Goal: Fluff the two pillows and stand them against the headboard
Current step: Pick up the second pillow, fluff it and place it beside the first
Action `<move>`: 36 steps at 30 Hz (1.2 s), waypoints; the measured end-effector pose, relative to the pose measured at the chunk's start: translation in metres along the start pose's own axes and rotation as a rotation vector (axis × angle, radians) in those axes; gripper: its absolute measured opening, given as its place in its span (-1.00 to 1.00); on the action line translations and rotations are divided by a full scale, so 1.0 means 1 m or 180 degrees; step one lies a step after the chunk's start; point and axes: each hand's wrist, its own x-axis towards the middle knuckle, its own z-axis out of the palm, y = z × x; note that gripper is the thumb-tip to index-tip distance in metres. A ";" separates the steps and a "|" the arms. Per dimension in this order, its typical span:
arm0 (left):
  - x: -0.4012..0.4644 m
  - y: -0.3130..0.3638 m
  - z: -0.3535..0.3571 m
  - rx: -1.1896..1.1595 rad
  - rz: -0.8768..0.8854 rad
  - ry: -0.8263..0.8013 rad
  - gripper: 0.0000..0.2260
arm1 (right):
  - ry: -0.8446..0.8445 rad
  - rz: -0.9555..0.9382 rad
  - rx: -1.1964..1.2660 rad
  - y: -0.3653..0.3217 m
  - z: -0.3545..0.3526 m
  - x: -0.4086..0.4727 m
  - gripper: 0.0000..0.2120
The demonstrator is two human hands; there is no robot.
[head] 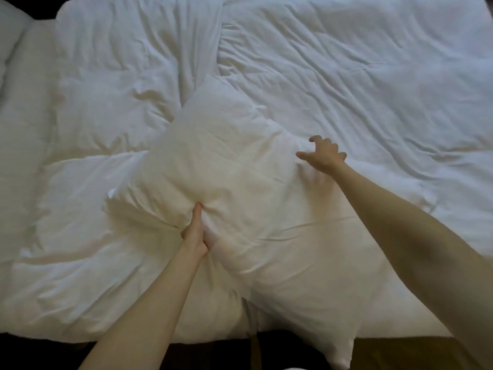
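Note:
A large white pillow (232, 169) lies diagonally across the bed's near edge, one corner pointing away from me and another hanging over the edge at the lower right. My left hand (196, 232) pinches a fold of the pillow's near-left side, thumb pressed into the fabric. My right hand (324, 154) hovers at the pillow's right edge with fingers spread and curled, holding nothing. A second pillow (12, 36) may be the white mass at the far left corner; I cannot tell for sure. No headboard is in view.
A rumpled white duvet (360, 76) covers the bed, with a deep fold running down the middle behind the pillow. Dark floor (400, 353) shows along the bed's near edge at the bottom.

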 end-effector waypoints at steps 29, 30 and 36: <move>-0.097 0.052 -0.006 -0.0659 0.1643 0.0091 -0.60 | 0.1302 -0.0838 0.1172 -0.076 -0.039 -0.132 -0.65; -0.102 0.061 -0.012 -0.0662 0.1682 0.0036 -0.58 | 0.1366 -0.0898 0.1208 -0.087 -0.045 -0.141 -0.64; -0.134 0.131 -0.075 -0.0687 0.2135 -0.0275 -0.58 | 0.1734 -0.1164 0.1392 -0.169 -0.058 -0.204 -0.65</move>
